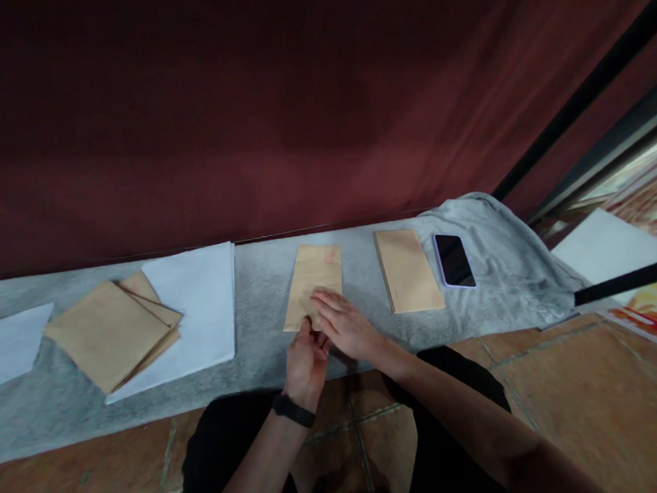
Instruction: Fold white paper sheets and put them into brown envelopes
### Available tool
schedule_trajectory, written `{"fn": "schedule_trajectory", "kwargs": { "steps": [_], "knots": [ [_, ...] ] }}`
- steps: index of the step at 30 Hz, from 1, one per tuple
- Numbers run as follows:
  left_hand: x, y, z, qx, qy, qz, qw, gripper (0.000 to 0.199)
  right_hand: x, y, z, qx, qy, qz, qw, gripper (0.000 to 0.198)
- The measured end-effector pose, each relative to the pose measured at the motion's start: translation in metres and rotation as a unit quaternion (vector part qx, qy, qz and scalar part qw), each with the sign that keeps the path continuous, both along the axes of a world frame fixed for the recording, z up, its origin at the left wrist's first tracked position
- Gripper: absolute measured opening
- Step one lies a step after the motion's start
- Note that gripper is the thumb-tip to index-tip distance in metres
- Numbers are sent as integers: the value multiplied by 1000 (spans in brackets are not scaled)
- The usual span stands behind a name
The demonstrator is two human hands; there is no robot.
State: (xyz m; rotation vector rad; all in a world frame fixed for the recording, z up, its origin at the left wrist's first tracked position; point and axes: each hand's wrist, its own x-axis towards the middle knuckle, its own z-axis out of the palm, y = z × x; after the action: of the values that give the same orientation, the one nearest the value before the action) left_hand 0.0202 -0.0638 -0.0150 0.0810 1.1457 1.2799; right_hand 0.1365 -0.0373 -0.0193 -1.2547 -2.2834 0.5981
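Note:
A brown paper envelope (314, 269) with small red print near its far right corner lies on the grey cloth in front of me. My left hand (305, 361), with a black band at the wrist, has its fingers closed on the near end of this envelope. Across the lower part of the envelope lies my right hand (345, 326), its fingers stretched out and close together, touching the paper. The near edge of the envelope is partly hidden by both hands.
To the right are a stack of brown envelopes (409, 270) and a phone (455, 261). On the left, more brown envelopes (109, 329) overlap a stack of white paper (206, 305), with another white sheet (1, 348) beyond. A dark red cloth (294, 126) hangs behind the grey-covered surface (262, 284).

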Motion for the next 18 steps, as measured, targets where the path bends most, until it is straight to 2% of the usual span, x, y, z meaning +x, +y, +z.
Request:
{"fn": "schedule_trajectory", "kwargs": {
  "steps": [5,11,18],
  "knots": [
    [-6,1,4,-62,-30,-56,996,15,-3,3,-20,-10,-78,24,997,47],
    [-15,0,8,-94,-22,-124,988,19,6,33,-20,-34,-123,7,992,48],
    [-20,-2,1,-91,-19,-186,978,26,1,71,-25,-9,-135,-51,990,53]
  ]
}}
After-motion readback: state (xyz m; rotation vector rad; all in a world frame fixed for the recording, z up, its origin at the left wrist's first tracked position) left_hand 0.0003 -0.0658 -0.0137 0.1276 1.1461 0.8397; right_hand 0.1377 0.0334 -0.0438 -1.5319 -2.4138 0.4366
